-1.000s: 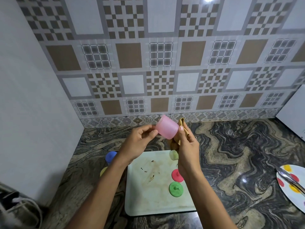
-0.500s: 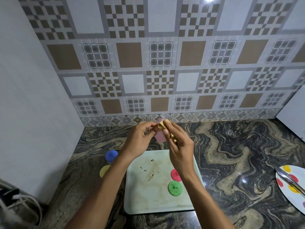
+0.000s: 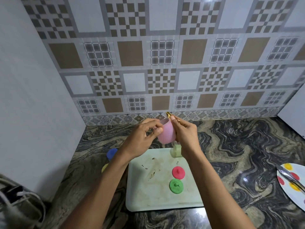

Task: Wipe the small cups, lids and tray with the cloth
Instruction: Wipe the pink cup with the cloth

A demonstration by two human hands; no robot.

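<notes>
A: Setting: dark marbled counter (image 3: 231, 146) against a patterned tile wall (image 3: 161, 55). Both hands are raised above the far edge of the tray (image 3: 148, 195).

B: Hands?

A: The left hand (image 3: 142, 138) curls thumb and fingers round the pink cup (image 3: 165, 133), which is tilted in the air between the two hands. The right hand (image 3: 184, 134) pinches the cloth (image 3: 169, 115). A yellowish fold pokes out above its fingers, right at the cup's rim. Whether the cloth reaches inside the cup I cannot tell, because the hand covers it.

B: So the pink cup is the step in hand. Progress?

A: My judgement is early to middle. The tray, below the hands, shows brown smears and dark crumbs, so it is not wiped. The red lid (image 3: 178, 172) and green lid (image 3: 176, 186) lie on it below the right wrist, the green one nearer the person. Whether they are clean I cannot tell. The pale green cup (image 3: 176, 151) stands at the tray's far edge, just beneath the right hand.

B: Off the tray?

A: The blue cup (image 3: 112, 153) and a yellow piece (image 3: 104, 167) sit on the counter below and left of the left hand, partly hidden by the forearm. They may be set aside as done, but that is not verifiable.

B: Remaining?

A: Probably finish the pink cup, then the pale green cup, both lids, and the tray last. The spotted plate (image 3: 290, 177), far right of the right hand, looks unrelated to the task.
</notes>
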